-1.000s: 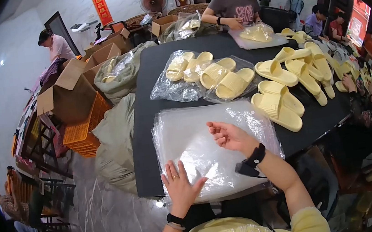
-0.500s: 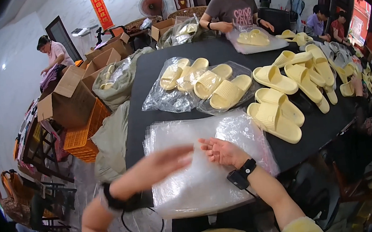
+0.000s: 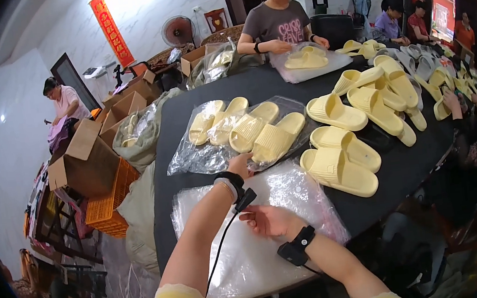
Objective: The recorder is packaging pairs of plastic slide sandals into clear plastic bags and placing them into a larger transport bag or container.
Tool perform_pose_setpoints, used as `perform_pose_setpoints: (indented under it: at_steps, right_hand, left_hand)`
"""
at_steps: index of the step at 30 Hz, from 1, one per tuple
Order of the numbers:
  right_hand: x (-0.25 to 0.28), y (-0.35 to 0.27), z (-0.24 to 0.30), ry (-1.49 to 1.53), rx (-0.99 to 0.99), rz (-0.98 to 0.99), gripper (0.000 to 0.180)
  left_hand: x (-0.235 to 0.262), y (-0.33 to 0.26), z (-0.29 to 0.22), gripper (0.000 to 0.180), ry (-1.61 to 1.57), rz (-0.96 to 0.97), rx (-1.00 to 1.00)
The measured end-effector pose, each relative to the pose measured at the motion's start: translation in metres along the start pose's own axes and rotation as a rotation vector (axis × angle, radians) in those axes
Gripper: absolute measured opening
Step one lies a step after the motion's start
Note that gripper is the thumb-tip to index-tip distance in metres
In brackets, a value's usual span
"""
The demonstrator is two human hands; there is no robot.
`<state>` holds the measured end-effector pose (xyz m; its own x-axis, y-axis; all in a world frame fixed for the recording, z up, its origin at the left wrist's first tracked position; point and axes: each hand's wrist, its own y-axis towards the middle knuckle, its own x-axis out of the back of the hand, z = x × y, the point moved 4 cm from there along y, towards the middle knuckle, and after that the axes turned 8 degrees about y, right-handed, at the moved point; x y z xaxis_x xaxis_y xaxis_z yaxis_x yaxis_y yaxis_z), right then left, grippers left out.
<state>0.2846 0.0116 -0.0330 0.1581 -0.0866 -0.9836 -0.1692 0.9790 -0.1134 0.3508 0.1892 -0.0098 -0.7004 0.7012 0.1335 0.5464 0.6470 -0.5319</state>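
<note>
head view, worker at a black packing table [image 3: 189,125]. left to right: cardboard boxes [image 3: 83,155] and an orange crate [image 3: 107,208] stand off the table's left edge; on the table lie a stack of clear plastic bags [image 3: 290,193] at the near edge, bagged pale-yellow slippers [image 3: 219,130] beyond it, and loose slippers [image 3: 358,117] to the right.

the left hand [image 3: 241,163] reaches forward over the bag stack to the near end of a ribbed yellow slipper [image 3: 275,139] in the bagged group. its fingertips touch the slipper's near end or the film over it; whether they have pinched it cannot be told, as the fingers are hidden behind the hand. the right hand [image 3: 267,222] rests on the bag stack with fingers loosely spread, holding nothing, apparently pressing the top sheet flat.

step in hand, as judged: fetching the next slipper for bagging, with the bag stack steadied. the next move calls for a firm pinch on the slipper's near end, a pull toward the body, and the right hand parting the mouth of the top bag.

orientation: the slipper lies flat, sole down. its long axis runs diagonally, from the near-left end at the fingertips to the far-right end, parallel to its neighbours. which end is the toe cannot be told through the film.

a second person [image 3: 280,20] bags slippers at the far edge.
</note>
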Motion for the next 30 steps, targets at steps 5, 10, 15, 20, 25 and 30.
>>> perform_pose_setpoints:
  at_steps: [5, 10, 15, 20, 25, 30]
  right_hand:
    - [-0.004, 0.007, -0.005, -0.026, -0.023, -0.047, 0.022]
    - [-0.007, 0.008, -0.001, -0.013, 0.008, -0.002, 0.024]
    - [0.006, 0.013, -0.006, 0.019, 0.020, 0.082, 0.020]
    - [-0.001, 0.015, -0.011, -0.046, 0.025, -0.014, 0.019]
    - [0.004, 0.014, -0.002, 0.093, 0.020, 0.086, 0.037]
    - [-0.012, 0.004, 0.003, 0.273, -0.020, 0.184, 0.066]
  left_hand:
    - [-0.003, 0.018, 0.007, 0.023, -0.213, 0.074, -0.097]
    - [-0.021, 0.004, -0.007, 0.032, -0.330, 0.246, 0.044]
    - [-0.043, -0.009, -0.014, 0.039, -0.333, 0.229, 0.162]
    - [-0.034, -0.003, -0.015, 0.041, -0.217, 0.189, 0.030]
    - [-0.017, -0.071, -0.078, 0.035, -0.574, 0.289, -0.401]
    - [0.056, -0.142, -0.082, 0.033, -0.560, 0.312, -0.544]
